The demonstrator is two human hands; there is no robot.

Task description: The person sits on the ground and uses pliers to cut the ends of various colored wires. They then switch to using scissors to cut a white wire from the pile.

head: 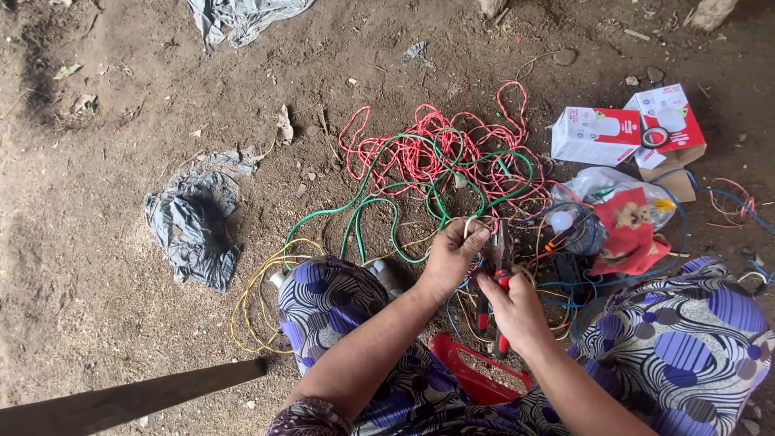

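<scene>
Gripping red-handled pliers (496,274), right hand (517,311) nips pale wire (468,228).

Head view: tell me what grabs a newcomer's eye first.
A tangle of red and green wires sprawls on the dirt floor at centre. Just below it, the left hand pinches a wire while the right hand grips red-handled pliers. White-and-red boxes lie upper right.
</scene>
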